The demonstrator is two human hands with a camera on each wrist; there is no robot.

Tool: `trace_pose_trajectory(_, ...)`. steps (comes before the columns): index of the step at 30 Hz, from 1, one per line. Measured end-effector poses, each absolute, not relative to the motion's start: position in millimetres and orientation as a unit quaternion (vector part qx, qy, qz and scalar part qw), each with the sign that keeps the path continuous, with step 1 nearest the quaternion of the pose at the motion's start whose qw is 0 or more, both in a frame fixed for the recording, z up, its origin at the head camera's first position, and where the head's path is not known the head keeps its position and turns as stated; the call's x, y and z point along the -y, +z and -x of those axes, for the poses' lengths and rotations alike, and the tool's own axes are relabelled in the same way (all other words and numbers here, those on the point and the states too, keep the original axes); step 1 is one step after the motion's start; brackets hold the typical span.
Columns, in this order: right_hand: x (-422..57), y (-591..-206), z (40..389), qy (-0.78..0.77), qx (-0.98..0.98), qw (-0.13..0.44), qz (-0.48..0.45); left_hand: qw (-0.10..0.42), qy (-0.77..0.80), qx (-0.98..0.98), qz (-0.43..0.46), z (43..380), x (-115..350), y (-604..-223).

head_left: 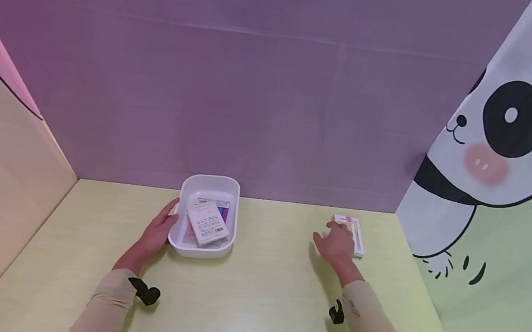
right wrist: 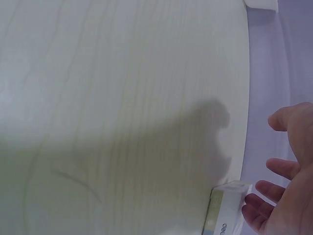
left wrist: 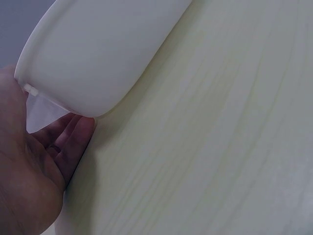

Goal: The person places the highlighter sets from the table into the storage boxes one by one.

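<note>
A white plastic tub point(head_left: 176, 236) holds small flat boxes. Uppermost is a white box point(head_left: 207, 223) with printed text, lying tilted over another with a blue and purple panel point(head_left: 223, 212). My left hand point(head_left: 160, 230) holds the tub by its left side, thumb at the rim and fingers below it in the left wrist view. Over on the right, my right hand point(head_left: 339, 245) hovers beside and partly over a slim white box point(head_left: 358, 241) with a red mark. Its fingers are spread and loosely bent, gripping nothing; in the right wrist view the fingertips point(right wrist: 252, 199) overlap the box's end.
Both hands work over a pale wood-grain table point(head_left: 241, 314). A purple back wall point(head_left: 256, 100) rises right behind the tub and the slim box. Printed side walls flank the table, with a panda point(head_left: 502, 176) on the right one.
</note>
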State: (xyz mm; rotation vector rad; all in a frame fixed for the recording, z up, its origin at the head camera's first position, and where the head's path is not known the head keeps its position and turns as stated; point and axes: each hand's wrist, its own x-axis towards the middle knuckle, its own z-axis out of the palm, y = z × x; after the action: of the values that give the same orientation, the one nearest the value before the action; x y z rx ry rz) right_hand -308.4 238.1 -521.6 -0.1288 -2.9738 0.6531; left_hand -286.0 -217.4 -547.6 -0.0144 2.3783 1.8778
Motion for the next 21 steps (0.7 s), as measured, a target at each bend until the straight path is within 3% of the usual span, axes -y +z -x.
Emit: trace_pose_trajectory(21,-261.2,-526.1,305.4,0.213,0.971,0.081,0.07,0.039,0.61,-0.791,-0.001,293.1,219.7,-565.0)
